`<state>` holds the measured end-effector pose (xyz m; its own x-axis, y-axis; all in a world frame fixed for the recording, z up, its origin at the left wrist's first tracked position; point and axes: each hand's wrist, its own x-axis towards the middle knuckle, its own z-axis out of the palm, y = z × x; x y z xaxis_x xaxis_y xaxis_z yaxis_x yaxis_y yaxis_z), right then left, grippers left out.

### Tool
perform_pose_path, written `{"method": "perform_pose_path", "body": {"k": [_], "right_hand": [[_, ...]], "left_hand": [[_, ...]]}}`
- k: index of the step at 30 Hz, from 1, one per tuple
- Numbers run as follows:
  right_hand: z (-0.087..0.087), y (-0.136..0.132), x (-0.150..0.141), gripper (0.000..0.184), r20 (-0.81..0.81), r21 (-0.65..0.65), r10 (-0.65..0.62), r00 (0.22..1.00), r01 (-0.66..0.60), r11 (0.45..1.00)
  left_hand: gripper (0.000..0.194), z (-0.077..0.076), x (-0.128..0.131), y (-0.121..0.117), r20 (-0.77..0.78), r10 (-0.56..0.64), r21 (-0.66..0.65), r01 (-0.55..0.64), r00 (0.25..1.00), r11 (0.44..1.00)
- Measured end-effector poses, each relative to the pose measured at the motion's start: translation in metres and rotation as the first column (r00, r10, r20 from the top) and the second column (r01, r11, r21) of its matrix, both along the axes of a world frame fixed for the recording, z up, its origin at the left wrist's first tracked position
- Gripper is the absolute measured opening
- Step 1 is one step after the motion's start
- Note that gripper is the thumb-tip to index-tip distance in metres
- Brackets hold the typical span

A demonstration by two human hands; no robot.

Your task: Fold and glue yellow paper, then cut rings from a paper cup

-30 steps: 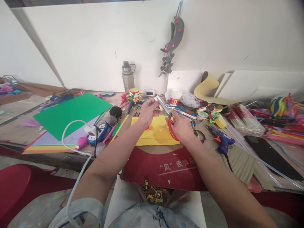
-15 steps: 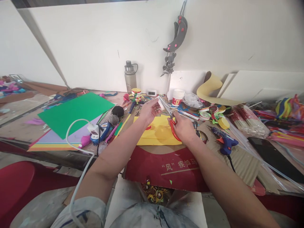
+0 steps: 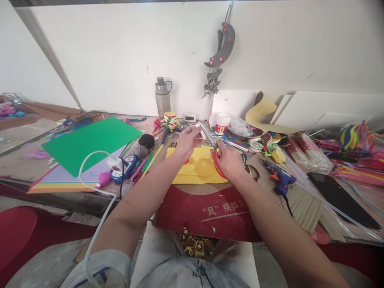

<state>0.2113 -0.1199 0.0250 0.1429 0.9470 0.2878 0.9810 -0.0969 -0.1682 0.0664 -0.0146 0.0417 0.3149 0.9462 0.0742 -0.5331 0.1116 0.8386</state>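
Red-handled scissors are in my right hand, their blades pointing up and left. My left hand pinches a small white piece, possibly paper or part of a cup, and the blades lie against it. A thin white strip trails near the blades. Below both hands lies yellow paper on a brown and red cardboard sheet with printed writing. A small red spot shows on the yellow paper beside my left wrist.
Left are green paper and a blue power strip with a white cable near my left arm. Right are a blue glue gun and a black phone. Behind my hands stand paper cups and a bottle.
The camera view has shifted slightly, so the scene sits a little further left. Both hands keep nearly the same pose, with the scissors blades still at the white piece.
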Motion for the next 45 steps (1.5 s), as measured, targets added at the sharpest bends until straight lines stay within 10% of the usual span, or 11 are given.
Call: {"method": "perform_pose_path", "body": {"k": [45], "right_hand": [[-0.0025, 0.0029, 0.0041, 0.042, -0.001, -0.031, 0.023, 1.000, -0.023, 0.999]], "left_hand": [[0.032, 0.0007, -0.0026, 0.0068, 0.039, -0.005, -0.077, 0.008, 0.999, 0.997]]}}
